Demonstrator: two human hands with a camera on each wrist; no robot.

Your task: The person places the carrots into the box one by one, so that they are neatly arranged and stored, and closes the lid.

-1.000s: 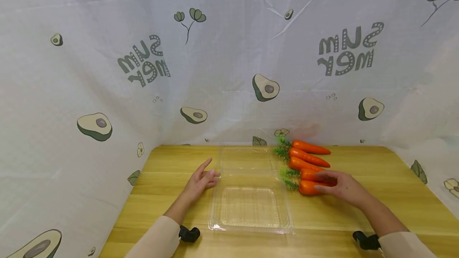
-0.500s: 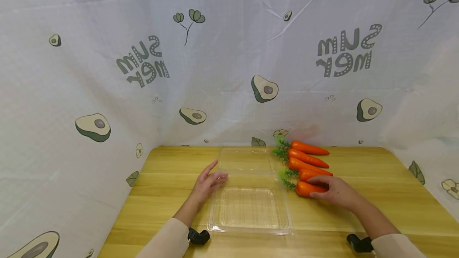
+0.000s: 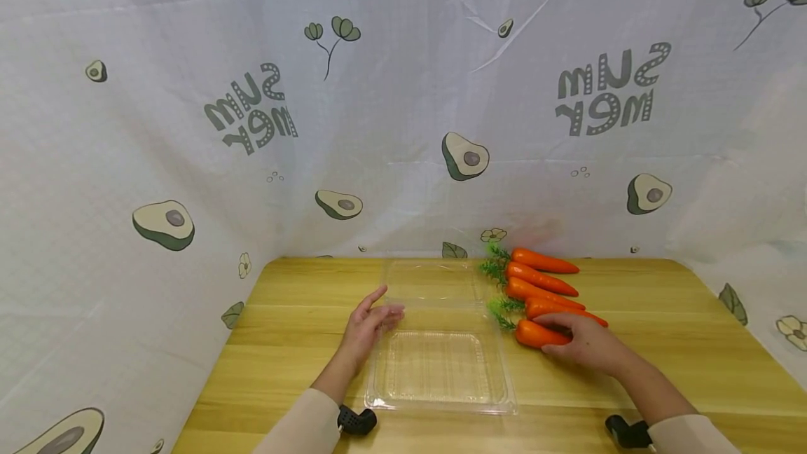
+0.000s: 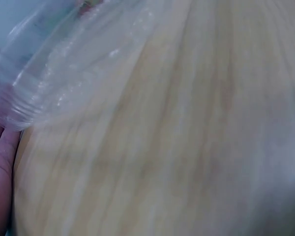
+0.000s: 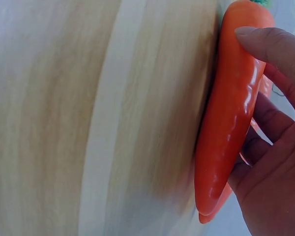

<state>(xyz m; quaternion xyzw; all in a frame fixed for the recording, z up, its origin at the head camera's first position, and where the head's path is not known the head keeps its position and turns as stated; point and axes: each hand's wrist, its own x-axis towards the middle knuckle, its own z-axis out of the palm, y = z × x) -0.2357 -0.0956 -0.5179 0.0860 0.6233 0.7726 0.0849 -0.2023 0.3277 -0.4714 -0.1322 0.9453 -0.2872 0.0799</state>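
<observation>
My right hand (image 3: 583, 345) grips the nearest orange carrot (image 3: 536, 334), thumb on its near side and fingers over the far side; the right wrist view shows the thumb on the carrot (image 5: 231, 108) near its leafy end. Several more carrots (image 3: 541, 276) lie in a column behind it, green tops to the left. A clear plastic container (image 3: 441, 370) lies opened flat, its lid (image 3: 435, 282) at the back. At the container's left edge is my left hand (image 3: 366, 331), fingers loosely extended beside the hinge; in the left wrist view part of the hand (image 4: 1, 182) shows by the clear plastic (image 4: 64, 83).
The wooden table (image 3: 290, 342) reaches back to a white curtain (image 3: 391, 90) printed with avocados, which also hangs along both sides. Black wrist devices sit at the left cuff (image 3: 357, 421) and the right cuff (image 3: 627, 433).
My right hand has closed on the nearest carrot and shifted it slightly left and nearer, apart from the one behind. My left hand has moved right, to the container's edge.
</observation>
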